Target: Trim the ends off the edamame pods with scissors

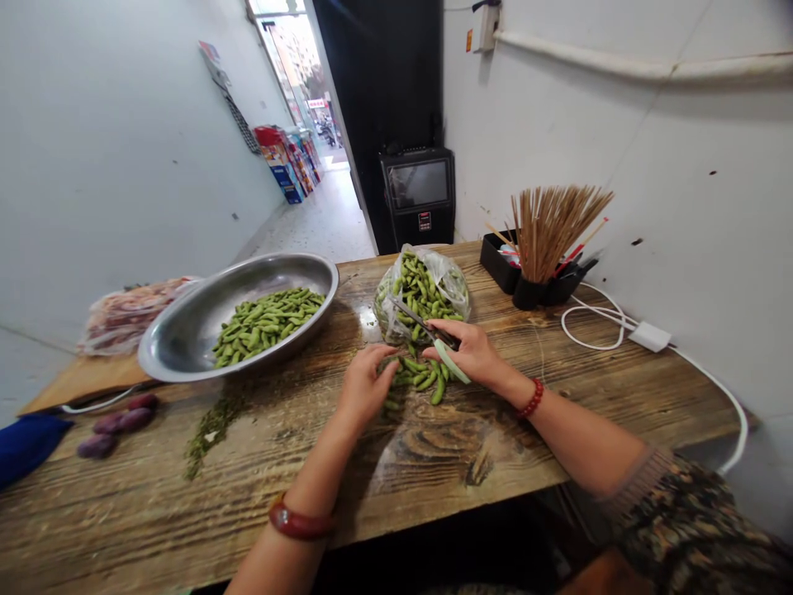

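My right hand (474, 351) grips a pair of scissors (412, 312), its blades pointing up and left over a clear plastic bag (457, 285) of green soybean pods (420, 285). A pale green handle loop shows below the fingers. Beside the loose pods (424, 380) spilled in front of the bag, my left hand (367, 382) has thumb and fingers drawn close together; whether a pod is between them is hard to see. To the left, a wide steel basin (186, 330) holds a heap of pods (266, 326).
Trimmed bits (214, 430) and several purple-red bulbs (127, 421) lie on the wooden table (278, 463). Behind them, a bag of pale pinkish food (133, 310) rests on a cutting board (68, 384). Skewers (551, 231) stand at the right, near a white cable (712, 380).
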### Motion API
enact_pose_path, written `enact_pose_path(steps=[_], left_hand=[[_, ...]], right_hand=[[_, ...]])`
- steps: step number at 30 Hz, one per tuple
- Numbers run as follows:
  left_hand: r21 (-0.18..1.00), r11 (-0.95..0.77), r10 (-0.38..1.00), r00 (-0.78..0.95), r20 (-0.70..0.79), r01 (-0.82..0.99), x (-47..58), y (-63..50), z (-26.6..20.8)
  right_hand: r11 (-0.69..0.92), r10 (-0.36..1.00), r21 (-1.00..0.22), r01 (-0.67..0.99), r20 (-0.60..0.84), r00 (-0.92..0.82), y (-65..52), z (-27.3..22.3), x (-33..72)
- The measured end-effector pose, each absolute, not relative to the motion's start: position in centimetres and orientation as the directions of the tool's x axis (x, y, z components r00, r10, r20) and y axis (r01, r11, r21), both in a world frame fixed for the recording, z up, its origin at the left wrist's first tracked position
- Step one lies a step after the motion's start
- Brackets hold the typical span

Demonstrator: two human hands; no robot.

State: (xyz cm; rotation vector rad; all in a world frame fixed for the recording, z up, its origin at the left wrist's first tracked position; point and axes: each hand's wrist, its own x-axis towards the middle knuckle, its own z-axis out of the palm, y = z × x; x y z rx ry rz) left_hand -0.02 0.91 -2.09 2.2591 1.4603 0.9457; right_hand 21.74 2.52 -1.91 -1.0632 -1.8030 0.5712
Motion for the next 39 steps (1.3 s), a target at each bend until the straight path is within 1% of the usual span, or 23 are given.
enact_pose_path(steps=[2, 3, 7, 11, 18, 20, 21, 22, 24, 26, 28, 30, 31, 33, 34, 35, 36, 37, 39], left_hand=[[0.565, -0.432, 0.891, 0.238, 0.386, 0.703, -0.2, 1.9, -1.5], [0.543, -0.439, 0.888, 0.255, 0.382, 0.716, -0.3, 2.4, -1.4], [0.403, -0.486, 0.870, 0.389, 0.303, 0.775, 0.3, 4.0, -1.6], [0.291, -0.547, 0.836, 0.493, 0.242, 0.785, 1.8, 4.0, -2.1], [0.098, -0.566, 0.822, 0.553, 0.135, 0.818, 2.6, 2.2, -1.0], [0.070, -0.568, 0.821, 0.558, 0.122, 0.820, 2.0, 1.9, -0.9], [0.076, -0.562, 0.825, 0.552, 0.119, 0.824, 1.6, 1.8, -1.0], [0.098, -0.552, 0.833, 0.540, 0.123, 0.828, 1.1, 1.7, -1.1], [0.193, -0.531, 0.847, 0.509, 0.151, 0.825, 0.2, 1.8, -1.4], [0.345, -0.505, 0.863, 0.462, 0.205, 0.791, -0.6, 2.0, -1.7], [0.515, -0.456, 0.890, 0.366, 0.272, 0.725, -1.2, 2.3, -1.9], [0.688, -0.381, 0.924, 0.219, 0.315, 0.618, -1.6, 2.3, -1.7], [0.776, -0.337, 0.940, 0.142, 0.311, 0.533, -1.6, 2.3, -1.4], [0.930, -0.229, 0.973, 0.051, 0.224, 0.287, -1.5, 1.9, -0.7], [0.978, -0.154, 0.987, 0.055, 0.148, 0.137, -1.4, 1.7, -0.3], [0.998, -0.069, 0.993, 0.092, 0.069, -0.003, -1.2, 1.4, 0.0], [0.993, 0.018, 0.989, 0.145, -0.001, -0.117, -1.1, 1.1, 0.3], [0.977, 0.088, 0.979, 0.197, -0.049, -0.193, -0.9, 0.9, 0.6], [0.951, 0.163, 0.961, 0.260, -0.094, -0.262, -0.6, 0.6, 0.9]], right_hand=[[0.499, 0.861, -0.753, 0.428, 0.485, -0.151, 2.7, -2.0, 21.8], [0.493, 0.863, -0.755, 0.432, 0.486, -0.134, 2.8, -2.0, 21.9], [0.493, 0.863, -0.755, 0.432, 0.488, -0.132, 3.0, -2.3, 22.0], [0.503, 0.860, -0.750, 0.430, 0.485, -0.160, 2.9, -2.3, 21.9], [0.540, 0.839, -0.726, 0.426, 0.502, -0.207, 2.7, -2.3, 21.9], [0.540, 0.839, -0.722, 0.434, 0.501, -0.210, 2.7, -2.3, 21.9], [0.537, 0.840, -0.721, 0.438, 0.500, -0.208, 2.7, -2.2, 21.9], [0.535, 0.842, -0.720, 0.442, 0.500, -0.205, 2.7, -2.2, 21.9], [0.529, 0.845, -0.721, 0.446, 0.497, -0.199, 2.6, -2.2, 21.8], [0.521, 0.850, -0.724, 0.452, 0.490, -0.195, 2.6, -2.2, 21.8], [0.511, 0.856, -0.725, 0.461, 0.480, -0.194, 2.6, -2.2, 21.8], [0.507, 0.858, -0.725, 0.466, 0.477, -0.191, 2.6, -2.3, 21.9], [0.509, 0.857, -0.724, 0.466, 0.480, -0.190, 2.6, -2.3, 21.9], [0.514, 0.853, -0.723, 0.462, 0.486, -0.190, 2.6, -2.4, 21.9], [0.517, 0.852, -0.720, 0.462, 0.487, -0.193, 2.5, -2.5, 21.8], [0.521, 0.850, -0.718, 0.462, 0.485, -0.204, 2.5, -2.5, 21.8], [0.526, 0.848, -0.715, 0.461, 0.484, -0.216, 2.4, -2.6, 21.8], [0.532, 0.845, -0.713, 0.457, 0.486, -0.225, 2.3, -2.6, 21.7], [0.541, 0.839, -0.712, 0.447, 0.487, -0.240, 2.1, -2.7, 21.6]])
